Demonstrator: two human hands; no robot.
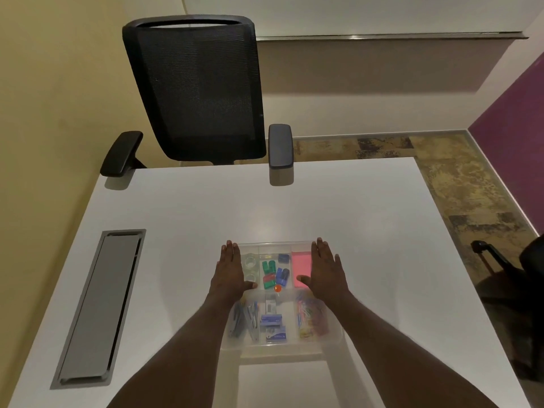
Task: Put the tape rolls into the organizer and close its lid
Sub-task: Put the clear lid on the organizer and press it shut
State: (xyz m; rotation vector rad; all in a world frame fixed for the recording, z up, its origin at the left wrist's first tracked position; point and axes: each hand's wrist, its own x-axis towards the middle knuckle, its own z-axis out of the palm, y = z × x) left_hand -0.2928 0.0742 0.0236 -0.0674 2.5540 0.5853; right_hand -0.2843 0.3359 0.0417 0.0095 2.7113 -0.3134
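A clear plastic organizer (276, 245) lies on the white desk (368, 231) in front of me, with its see-through lid lying flat over the compartments. Two clear tape rolls (250, 265) sit in its far left compartment, seen through the lid. My left hand (231, 269) lies flat, fingers apart, on the lid's left side. Flat on the right side rests my right hand (325, 269), over the pink notes (300, 267). Neither hand grips anything.
Other compartments hold coloured clips (272, 272), staple boxes (272, 322), staplers (244, 318) and paper clips (312, 316). A grey cable hatch (100, 304) is set into the desk at left. A black mesh chair (197, 89) stands beyond the far edge.
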